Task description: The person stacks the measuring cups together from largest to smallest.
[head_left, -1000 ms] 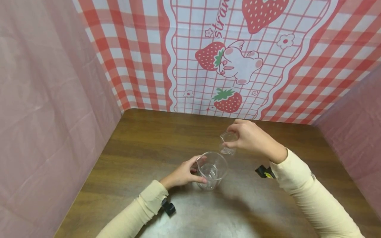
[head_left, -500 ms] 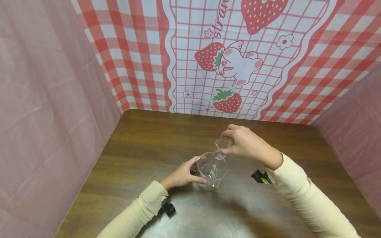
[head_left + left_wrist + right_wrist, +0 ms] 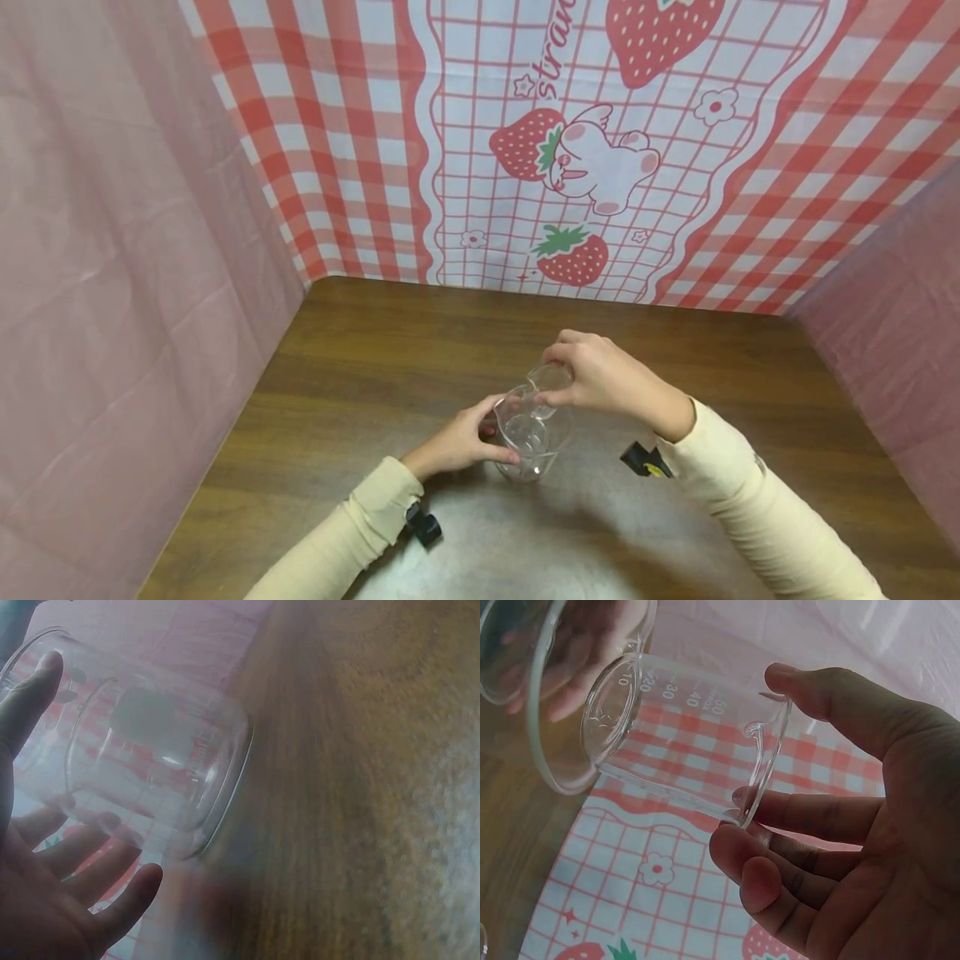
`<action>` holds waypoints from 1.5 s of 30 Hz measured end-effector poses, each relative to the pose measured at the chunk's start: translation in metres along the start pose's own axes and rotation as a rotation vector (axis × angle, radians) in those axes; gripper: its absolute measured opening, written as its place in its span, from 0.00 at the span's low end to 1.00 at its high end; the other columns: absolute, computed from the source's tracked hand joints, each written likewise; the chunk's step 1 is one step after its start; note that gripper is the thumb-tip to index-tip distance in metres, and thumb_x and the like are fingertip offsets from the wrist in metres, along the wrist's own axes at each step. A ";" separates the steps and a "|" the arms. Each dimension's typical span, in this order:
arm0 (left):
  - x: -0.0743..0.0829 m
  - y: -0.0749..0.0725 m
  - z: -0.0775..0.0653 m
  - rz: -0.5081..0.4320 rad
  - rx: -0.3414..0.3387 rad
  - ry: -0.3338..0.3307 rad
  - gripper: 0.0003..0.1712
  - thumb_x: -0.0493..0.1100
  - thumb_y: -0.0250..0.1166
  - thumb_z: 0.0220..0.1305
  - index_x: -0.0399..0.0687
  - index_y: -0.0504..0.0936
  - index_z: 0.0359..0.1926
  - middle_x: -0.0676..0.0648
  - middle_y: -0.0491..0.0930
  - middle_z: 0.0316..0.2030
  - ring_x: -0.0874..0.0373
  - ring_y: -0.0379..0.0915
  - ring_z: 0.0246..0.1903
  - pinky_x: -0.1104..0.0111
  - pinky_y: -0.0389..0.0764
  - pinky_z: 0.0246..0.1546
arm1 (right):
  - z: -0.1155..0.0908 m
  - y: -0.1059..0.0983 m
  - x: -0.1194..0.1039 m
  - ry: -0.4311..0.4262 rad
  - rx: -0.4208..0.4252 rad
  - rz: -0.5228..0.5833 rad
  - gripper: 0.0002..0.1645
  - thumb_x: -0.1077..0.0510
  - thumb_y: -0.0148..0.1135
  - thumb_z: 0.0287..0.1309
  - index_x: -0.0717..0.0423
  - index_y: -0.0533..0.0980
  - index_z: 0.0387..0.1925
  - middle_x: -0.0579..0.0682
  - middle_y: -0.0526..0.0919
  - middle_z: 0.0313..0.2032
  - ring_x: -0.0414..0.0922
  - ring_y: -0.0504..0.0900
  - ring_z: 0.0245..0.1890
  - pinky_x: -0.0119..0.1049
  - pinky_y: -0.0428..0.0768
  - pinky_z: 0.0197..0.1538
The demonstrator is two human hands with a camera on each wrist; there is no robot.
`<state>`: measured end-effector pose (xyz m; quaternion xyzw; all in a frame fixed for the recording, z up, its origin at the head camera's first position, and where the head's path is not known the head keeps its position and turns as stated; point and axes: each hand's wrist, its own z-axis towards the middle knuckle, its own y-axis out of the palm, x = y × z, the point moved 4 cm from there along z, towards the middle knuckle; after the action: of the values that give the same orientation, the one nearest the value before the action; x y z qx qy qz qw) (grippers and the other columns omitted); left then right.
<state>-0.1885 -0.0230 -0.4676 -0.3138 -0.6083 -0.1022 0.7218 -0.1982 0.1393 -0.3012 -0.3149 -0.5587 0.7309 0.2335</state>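
In the head view a large clear glass beaker (image 3: 528, 472) stands upright on the wooden table, with my left hand (image 3: 461, 440) gripping its left side, thumb in front. A smaller glass beaker (image 3: 142, 776) sits inside it, seen through the wall in the left wrist view. My right hand (image 3: 611, 375) pinches the rim of another small beaker (image 3: 679, 739) between thumb and fingers. Printed graduations up to 50 show on its side. Its base is at the large beaker's mouth; whether it has passed the rim I cannot tell.
The brown wooden table (image 3: 390, 350) spreads around the beakers. Behind it hangs a red-and-white checked cloth (image 3: 360, 167) with strawberries. Pink curtains (image 3: 127, 292) close off both sides. A black wrist camera (image 3: 423, 525) is strapped to each forearm.
My right hand has carried its small beaker left and toward me, from behind the large beaker's right to its mouth. My left hand and the large beaker have stayed put.
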 end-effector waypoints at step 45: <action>0.000 0.000 -0.001 0.009 0.008 -0.023 0.47 0.43 0.76 0.51 0.47 0.63 0.70 0.40 0.75 0.62 0.44 0.74 0.59 0.55 0.77 0.61 | -0.004 0.055 -0.011 -0.005 -0.149 -0.043 0.27 0.45 0.78 0.42 0.59 0.84 0.40 0.48 0.81 0.33 0.42 0.81 0.31 0.33 0.83 0.35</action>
<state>-0.1876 -0.0237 -0.4680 -0.3150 -0.6153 -0.0929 0.7166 -0.1868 0.1193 -0.3526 -0.3175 -0.6189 0.6828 0.2235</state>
